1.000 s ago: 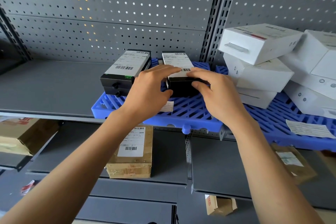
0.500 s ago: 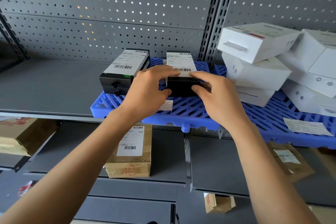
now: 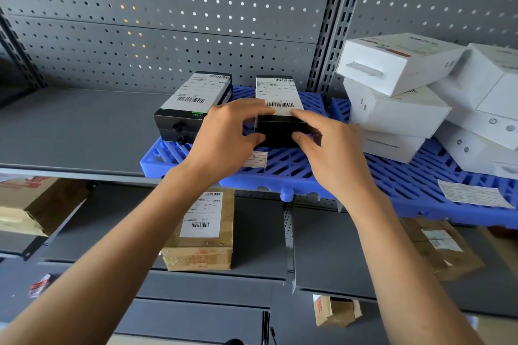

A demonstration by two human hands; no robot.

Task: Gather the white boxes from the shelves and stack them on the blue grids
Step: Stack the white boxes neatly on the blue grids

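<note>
Two stacks of black boxes with white labels stand on the left blue grid (image 3: pixel 280 173). My left hand (image 3: pixel 227 137) and my right hand (image 3: pixel 328 148) hold the front end of the right black stack (image 3: pixel 277 101), fingers on its top edge and thumbs under its front face. The left black stack (image 3: pixel 193 103) stands beside my left hand. Several white boxes (image 3: pixel 392 87) are piled on the right blue grid (image 3: pixel 414 190), the top one tilted.
A grey pegboard wall (image 3: pixel 196 22) backs the shelf, and bare grey shelf (image 3: pixel 70 126) lies to the left. Brown cartons sit on the lower shelves: one under my left arm (image 3: pixel 204 235), one at far left (image 3: pixel 30 204), one at right (image 3: pixel 440 246).
The right black stack has been pushed back on the grid and straightened. Both hands followed it, still on its front end.
</note>
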